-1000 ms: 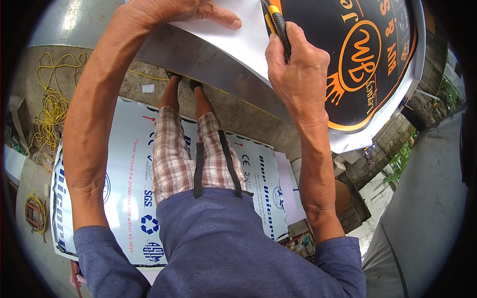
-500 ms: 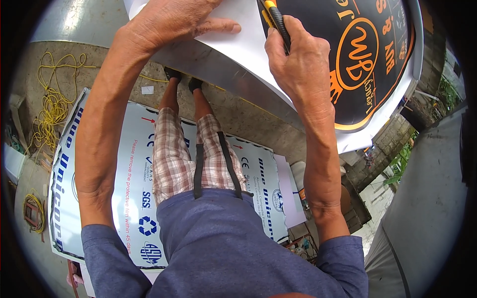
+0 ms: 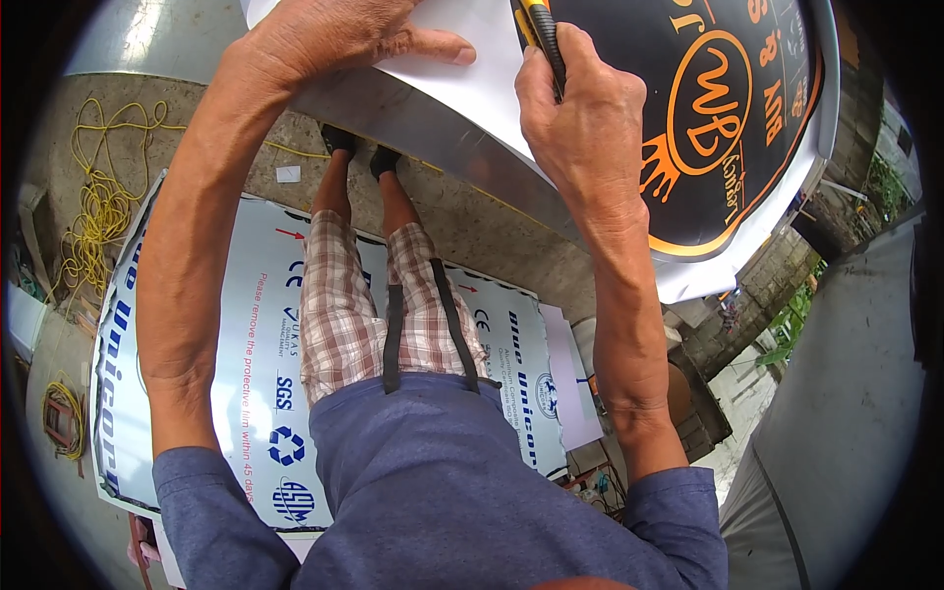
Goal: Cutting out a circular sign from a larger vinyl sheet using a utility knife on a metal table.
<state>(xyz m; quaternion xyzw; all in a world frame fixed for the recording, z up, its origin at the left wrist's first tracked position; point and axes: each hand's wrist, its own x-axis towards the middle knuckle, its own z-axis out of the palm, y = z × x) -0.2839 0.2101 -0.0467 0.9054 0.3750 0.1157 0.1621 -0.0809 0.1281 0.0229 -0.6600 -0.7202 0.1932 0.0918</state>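
Observation:
My right hand (image 3: 582, 123) is closed around a yellow and black utility knife (image 3: 543, 39) at the top of the view, held along the border between white sheet material (image 3: 462, 93) and a black round print with orange lettering and emblem (image 3: 777, 147). My left hand (image 3: 364, 34) rests on the white sheet left of the knife, thumb stretched out; its other fingers are partly out of view at the top edge. The knife's tip is cut off by the frame. A grey metal surface (image 3: 393, 113) lies beneath the white sheet.
My feet stand on a dirty concrete floor (image 3: 275, 197) with tangled yellow hose or cord (image 3: 88, 236). A large pale panel with printed film (image 3: 211, 246) lies behind my legs. At the right are a grey wall or cover (image 3: 826, 413) and plants (image 3: 792, 329).
My right hand and the knife have moved slightly up and left along the edge of the black print. My left hand has shifted slightly, staying on the white sheet.

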